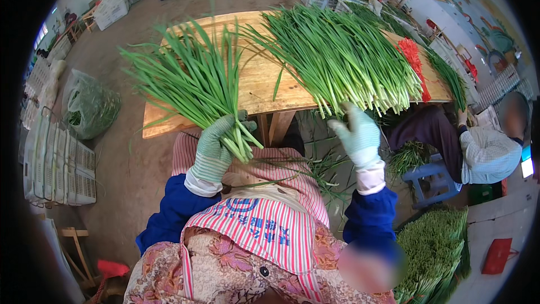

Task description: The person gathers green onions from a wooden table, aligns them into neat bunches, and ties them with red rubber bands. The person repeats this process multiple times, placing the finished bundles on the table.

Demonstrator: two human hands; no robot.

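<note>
A loose bunch of green garlic chives point(198, 80) is gripped near its pale stem ends by my left hand point(217, 143), in a green-and-white knitted glove. Its leaves fan out over the left part of the wooden table point(257, 88). My right hand point(358, 131), gloved alike, has its fingers apart, just below the cut ends of a broad pile of chives point(337, 55). Whether the fingertips touch those stems I cannot tell. Red ties point(411, 61) lie at the pile's right side.
Beside me on the right sits a co-worker point(485, 147) holding chives. Bundled green stems point(434, 245) stand at lower right. Loose trimmings point(329, 173) lie by my lap. To the left are a filled plastic bag point(90, 105) and stacked white crates point(59, 164).
</note>
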